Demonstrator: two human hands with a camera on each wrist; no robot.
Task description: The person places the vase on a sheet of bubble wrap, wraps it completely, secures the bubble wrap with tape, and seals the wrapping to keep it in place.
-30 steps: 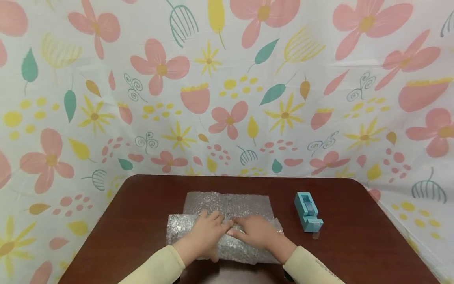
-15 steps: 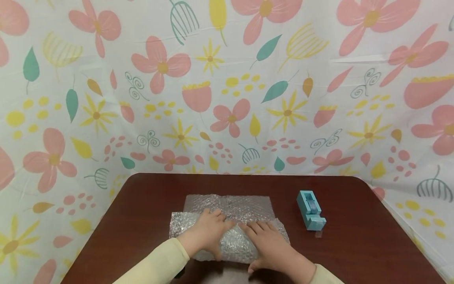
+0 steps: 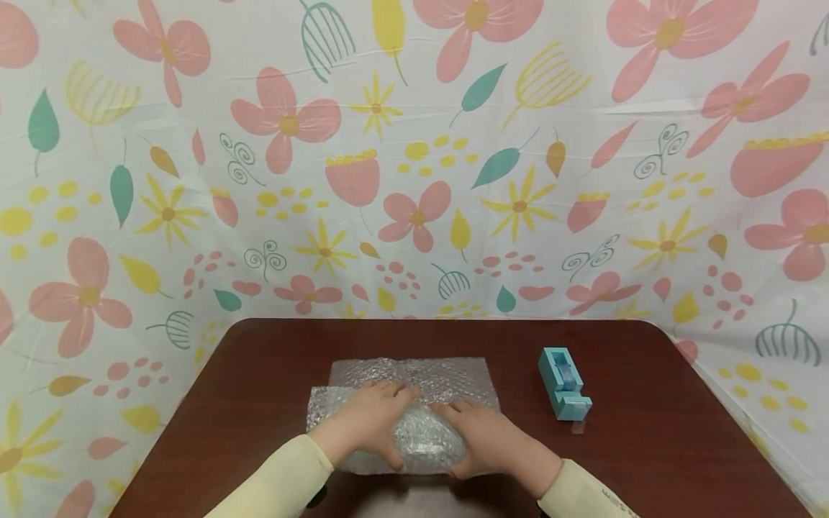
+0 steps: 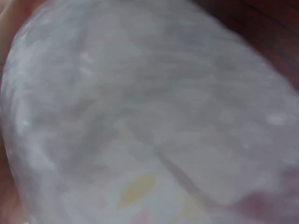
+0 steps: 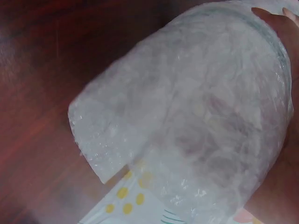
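A rolled bundle of clear bubble wrap (image 3: pixel 427 439) lies near the table's front edge, and the sheet's flat end (image 3: pixel 447 370) stretches out behind it. My left hand (image 3: pixel 369 421) grips the bundle left of its middle, fingers over the far side and thumb on the near side. On the right part my right hand (image 3: pixel 486 435) holds it the same way. The bubble wrap (image 4: pixel 140 93) fills the left wrist view, blurred. In the right wrist view the bundle (image 5: pixel 187 107) looks rounded, with fingers (image 5: pixel 280 28) along its edge; I cannot tell what it encloses.
A light blue tape dispenser (image 3: pixel 563 385) stands to the right of the bubble wrap, a strip of tape (image 3: pixel 578 427) hanging from its front. The dark brown table (image 3: pixel 272 360) ends at a flower-printed cloth (image 3: pixel 414 180) behind it.
My right hand has left its place against the left fingertips, spread and moved to the right part of the bundle. My left hand stays about where it was.
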